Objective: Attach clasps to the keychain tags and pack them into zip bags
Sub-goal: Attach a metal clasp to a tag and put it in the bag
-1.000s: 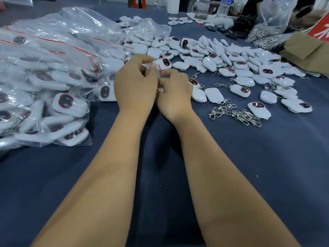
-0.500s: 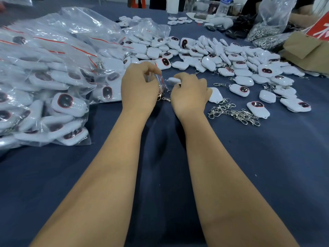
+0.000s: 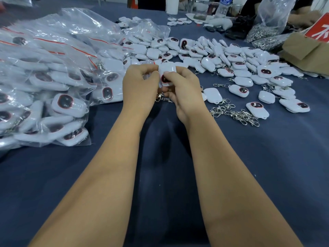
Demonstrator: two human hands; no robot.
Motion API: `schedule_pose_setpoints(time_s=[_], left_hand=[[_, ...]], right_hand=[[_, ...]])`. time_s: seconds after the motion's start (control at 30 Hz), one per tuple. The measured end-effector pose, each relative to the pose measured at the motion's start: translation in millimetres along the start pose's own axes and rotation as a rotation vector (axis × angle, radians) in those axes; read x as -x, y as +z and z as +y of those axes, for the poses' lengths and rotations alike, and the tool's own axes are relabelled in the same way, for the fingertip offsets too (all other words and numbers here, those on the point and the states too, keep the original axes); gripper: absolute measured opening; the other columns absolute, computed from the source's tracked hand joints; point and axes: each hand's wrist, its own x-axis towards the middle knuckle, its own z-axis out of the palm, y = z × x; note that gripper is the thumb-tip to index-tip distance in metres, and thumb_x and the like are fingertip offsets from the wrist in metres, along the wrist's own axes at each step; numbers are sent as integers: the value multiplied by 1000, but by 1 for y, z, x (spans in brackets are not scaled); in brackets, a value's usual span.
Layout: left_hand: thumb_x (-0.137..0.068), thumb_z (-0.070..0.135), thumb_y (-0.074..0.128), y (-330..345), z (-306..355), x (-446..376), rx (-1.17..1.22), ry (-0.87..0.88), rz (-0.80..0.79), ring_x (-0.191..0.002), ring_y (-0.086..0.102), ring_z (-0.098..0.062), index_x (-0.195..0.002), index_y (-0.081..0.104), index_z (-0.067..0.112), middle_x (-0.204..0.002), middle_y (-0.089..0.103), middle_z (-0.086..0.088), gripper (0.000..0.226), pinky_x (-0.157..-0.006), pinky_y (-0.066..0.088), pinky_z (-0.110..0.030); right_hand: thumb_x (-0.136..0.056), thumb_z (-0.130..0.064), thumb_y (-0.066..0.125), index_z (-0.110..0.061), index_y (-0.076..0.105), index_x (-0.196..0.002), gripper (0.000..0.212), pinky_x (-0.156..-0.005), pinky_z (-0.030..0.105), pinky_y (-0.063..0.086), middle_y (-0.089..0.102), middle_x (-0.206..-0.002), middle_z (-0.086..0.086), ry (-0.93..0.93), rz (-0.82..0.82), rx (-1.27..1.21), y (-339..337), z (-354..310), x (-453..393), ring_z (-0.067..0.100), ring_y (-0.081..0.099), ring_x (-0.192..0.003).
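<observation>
In the head view, the left hand (image 3: 140,86) and right hand (image 3: 185,90) both pinched 1 white tag (image 3: 167,72) between them above the blue worktop (image 3: 267,157), its clasp (image 3: 160,97) hanging just below the fingers.

Left hand (image 3: 140,86) and right hand (image 3: 183,90) meet (fingers curled).

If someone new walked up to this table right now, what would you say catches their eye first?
Probably the two hands at the centre: the left hand and right hand together hold a white keychain tag in a small zip bag, a metal clasp dangling below. Next, the heap of packed zip bags on the left, then the spread of loose tags and the tangle of clasps on the right.
</observation>
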Motion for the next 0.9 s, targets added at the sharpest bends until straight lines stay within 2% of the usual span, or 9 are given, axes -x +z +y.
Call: schedule_pose_setpoints(time_s=[0.07,0.2,0.3,0.37,0.43,0.5,0.67,0.8,0.9], left_hand=[[-87,11,56,0,0,0,8,-8,-12,-94,68,-24,-109,74,15,-112,65,2,28,-84,57,-40],[-90,11,54,0,-1,-1,43,-11,7,-84,69,-20,-104,73,15,-101,64,8,24,-75,55,-33],[-90,8,49,1,-1,-1,81,-40,25,-53,61,-11,-99,73,15,-78,64,2,27,-53,45,-20],[-89,5,47,0,0,-1,117,-60,37,-43,56,-9,-95,73,15,-64,61,2,28,-44,37,-15],[-89,4,47,1,1,0,131,-60,29,-42,56,-9,-95,71,14,-63,62,2,27,-42,36,-15],[-89,3,47,1,1,1,126,-56,21,-44,57,-9,-98,71,13,-67,64,1,28,-44,39,-16],[-86,5,51,0,-2,0,88,-44,17,-63,64,-15,-101,74,16,-81,69,0,29,-64,53,-27],[-87,5,55,1,0,2,128,-10,-8,-58,61,-11,-77,74,26,-64,64,19,29,-53,50,-22],[-87,4,54,1,1,2,173,-29,-23,-53,57,-13,-72,72,15,-65,63,8,26,-48,45,-20]], right_hand=[[-92,-6,57,-9,60,-93,5,-50,22,40,57,-69,3,0,-26,-2,0,-1,2,13,46,-54],[-86,-1,61,-17,51,-61,32,-44,17,33,46,-55,-4,-45,2,-3,-2,-1,3,8,39,-46],[-84,0,63,-14,47,-64,29,-46,20,31,40,-57,-1,-73,45,22,-3,1,2,11,33,-50],[-83,2,63,-11,50,-68,23,-53,24,35,43,-61,5,-86,49,16,-2,2,2,16,38,-56],[-84,1,62,-7,56,-78,12,-60,31,35,46,-72,12,-99,30,17,0,2,2,23,39,-68],[-85,0,62,-6,58,-85,7,-56,29,37,50,-75,14,-106,30,56,0,3,1,24,43,-69],[-80,3,67,-5,63,-90,13,-68,32,45,61,-80,8,-108,56,131,-2,7,-3,18,54,-73],[-84,-2,67,11,69,-89,14,-69,31,41,61,-77,13,-148,-35,160,-2,9,-3,17,51,-73],[-86,-6,63,13,67,-89,19,-68,31,40,60,-74,12,-158,-65,193,0,9,-3,17,50,-71]])
